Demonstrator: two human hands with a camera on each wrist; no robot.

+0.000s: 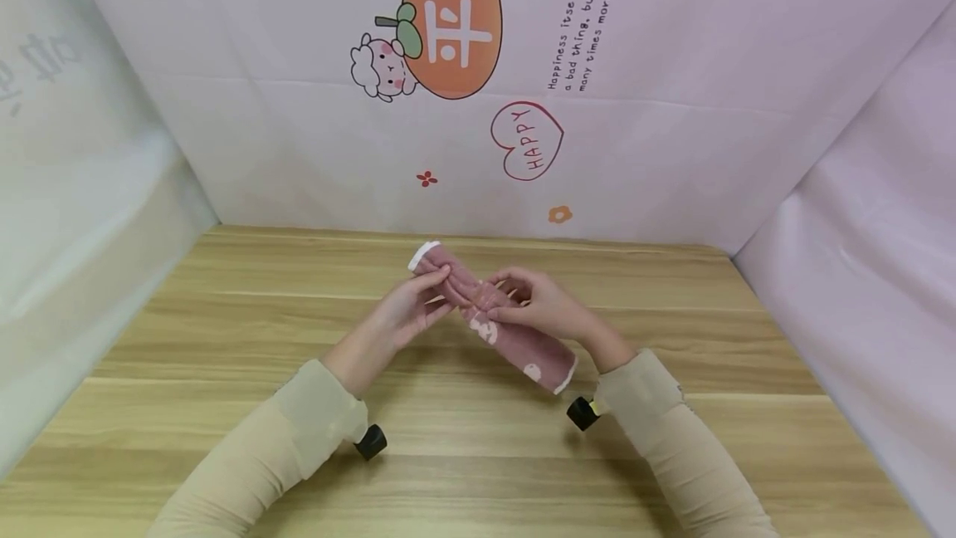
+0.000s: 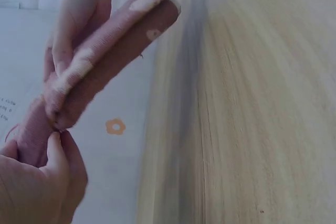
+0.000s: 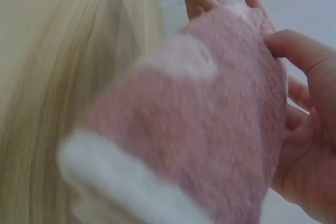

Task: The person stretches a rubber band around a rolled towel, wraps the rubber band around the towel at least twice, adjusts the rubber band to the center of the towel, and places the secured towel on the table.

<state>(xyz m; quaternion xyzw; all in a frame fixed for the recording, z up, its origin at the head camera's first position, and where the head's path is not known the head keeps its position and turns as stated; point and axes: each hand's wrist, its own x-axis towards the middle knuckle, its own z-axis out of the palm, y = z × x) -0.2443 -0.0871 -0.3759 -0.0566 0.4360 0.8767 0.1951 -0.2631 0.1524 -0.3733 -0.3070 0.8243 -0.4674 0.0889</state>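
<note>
The pink towel [image 1: 508,337] is held up above the wood-grain table [image 1: 448,471], slanting from its far-left end to its near-right end. It lies in both grips at once. The left hand's grip [image 1: 407,310] is narrow, pinching the towel close to its far-left end, with the thumb laid across the top; a short piece of cloth and a white band [image 1: 423,256] stick out past that thumb. The right hand's grip [image 1: 541,305] is also narrow, holding the towel around its middle, thumb on the near side and fingers on the far side. A much longer stretch runs out from there, down to the towel's near-right end, where another white edge [image 1: 566,375] shows.

Between the two grips the towel is creased and gathered. In the left wrist view the long stretch looks doubled, two rounded lengths side by side, with white patches on them. In the right wrist view that stretch is broad, its white edge blurred.

Nearer the person than the towel are the left sleeve [image 1: 254,455] and the right sleeve [image 1: 687,455], each with a black device at the cuff. Behind the towel stands a pale printed backdrop [image 1: 299,164], with an orange flower [image 1: 559,214] beyond the right hand's grip.
</note>
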